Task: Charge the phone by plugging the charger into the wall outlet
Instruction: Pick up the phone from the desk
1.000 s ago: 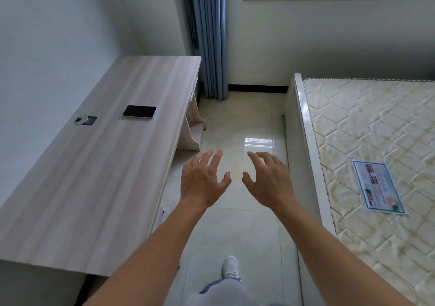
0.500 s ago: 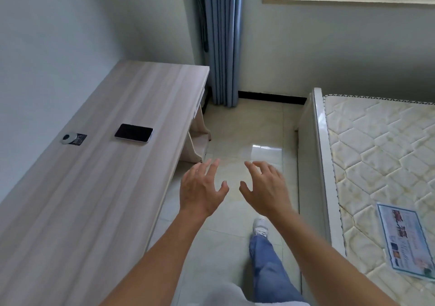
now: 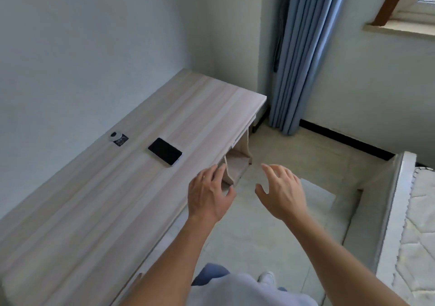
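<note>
Phone (image 3: 165,151): one unit, a flat black rectangle with rounded corners and a glossy screen, lying face up on the desk (image 3: 106,211), nearer its front edge than the wall edge and well short of the far right corner. One desk: a long rectangular top in pale wood-grain laminate, matte, set lengthwise against the wall. One small round silvery piece on a dark rectangular plate (image 3: 118,137) sits near the wall edge, to the left of the phone and apart from it; what it is cannot be told. Two hands are present, both bare and empty. The left hand (image 3: 209,195) is held over the desk's front edge, near the phone but not touching it, fingers spread and relaxed. The right hand (image 3: 281,192) is held out over the tiled floor (image 3: 270,230), fingers loosely extended. One blue curtain (image 3: 301,58) hangs in vertical pleats beyond the desk's far end. One quilted white mattress (image 3: 421,223) lies at the right.
</note>
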Demonstrator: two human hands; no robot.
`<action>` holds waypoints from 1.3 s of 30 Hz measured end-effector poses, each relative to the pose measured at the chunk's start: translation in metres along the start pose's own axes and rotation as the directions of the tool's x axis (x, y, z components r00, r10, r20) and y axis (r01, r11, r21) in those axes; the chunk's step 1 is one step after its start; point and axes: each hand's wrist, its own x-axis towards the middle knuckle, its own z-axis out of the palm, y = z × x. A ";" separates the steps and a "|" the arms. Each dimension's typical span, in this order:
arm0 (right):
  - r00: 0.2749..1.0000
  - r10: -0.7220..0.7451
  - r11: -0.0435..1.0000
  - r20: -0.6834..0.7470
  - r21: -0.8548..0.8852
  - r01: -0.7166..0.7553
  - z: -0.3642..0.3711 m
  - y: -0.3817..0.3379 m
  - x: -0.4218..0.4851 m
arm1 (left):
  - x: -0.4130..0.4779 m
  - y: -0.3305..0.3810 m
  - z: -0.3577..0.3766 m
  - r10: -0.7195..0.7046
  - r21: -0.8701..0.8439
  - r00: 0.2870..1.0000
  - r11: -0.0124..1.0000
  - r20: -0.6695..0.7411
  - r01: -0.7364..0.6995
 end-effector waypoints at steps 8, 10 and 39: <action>0.959 -0.268 0.962 0.092 0.073 0.262 0.023 -0.041 0.079 | 0.028 -0.035 -0.002 -0.292 -0.019 0.954 0.956 -0.068 0.291; 0.939 -0.323 0.946 0.118 0.069 0.317 0.033 -0.054 0.098 | 0.035 -0.050 0.003 -0.353 -0.027 0.933 0.936 -0.067 0.352; 0.644 -0.603 0.740 0.472 0.027 0.673 0.182 -0.192 0.382 | 0.192 -0.243 0.060 -0.891 -0.386 0.331 0.200 0.310 0.900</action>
